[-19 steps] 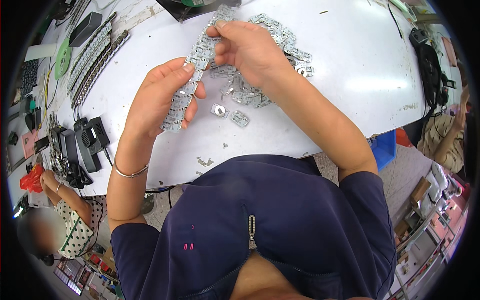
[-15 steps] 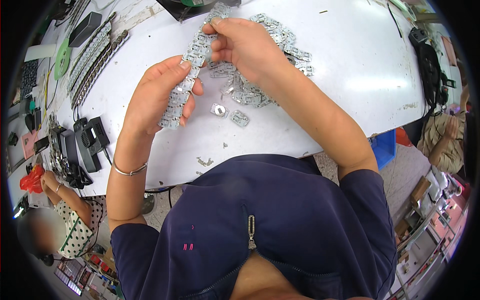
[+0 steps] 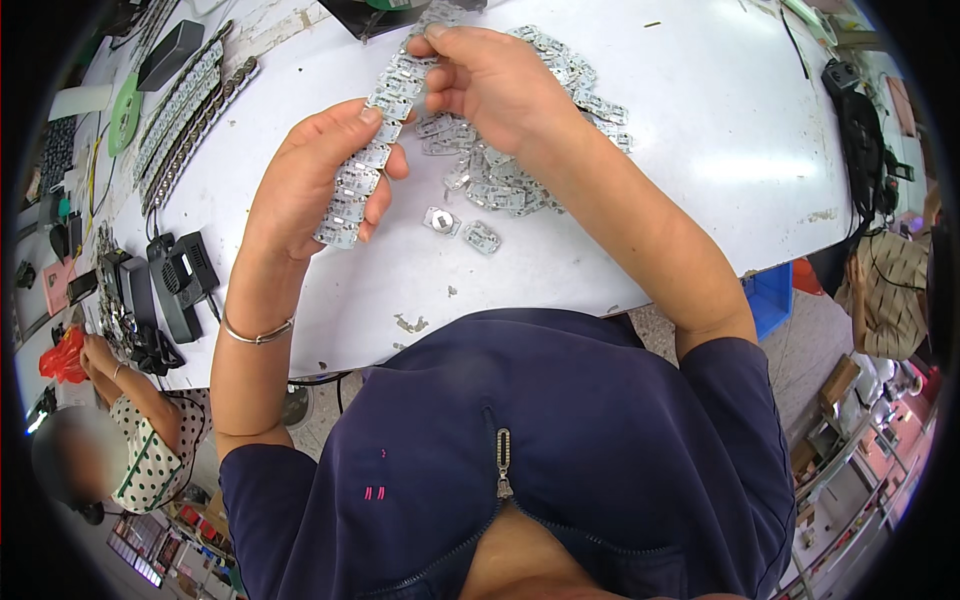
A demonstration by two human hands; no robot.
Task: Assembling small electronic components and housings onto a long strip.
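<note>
A long row of small silvery circuit boards [image 3: 395, 92] slants up and away above the white table, held between both hands. My left hand [image 3: 318, 172] is closed around its lower stretch, thumb on the face and fingers behind. Near the far end, my right hand [image 3: 490, 80] pinches the row between thumb and forefinger, the other fingers curled. A loose pile of similar boards [image 3: 500, 185] lies beneath and beside my right forearm. Two single boards sit apart on the nearer side: one with a round white part [image 3: 441, 221] and a plain one [image 3: 482, 237].
At left lie further rows of boards [image 3: 180, 115], a green oval object [image 3: 125, 115] and black power adapters [image 3: 183, 275]. A dark tray-like object [image 3: 385, 18] stands at the far edge. A blue bin [image 3: 770, 300] is below the table's right side. Other people are at both sides.
Both hands and the board row have shifted slightly away from me. My grip on the row looks the same. The person at right has changed posture.
</note>
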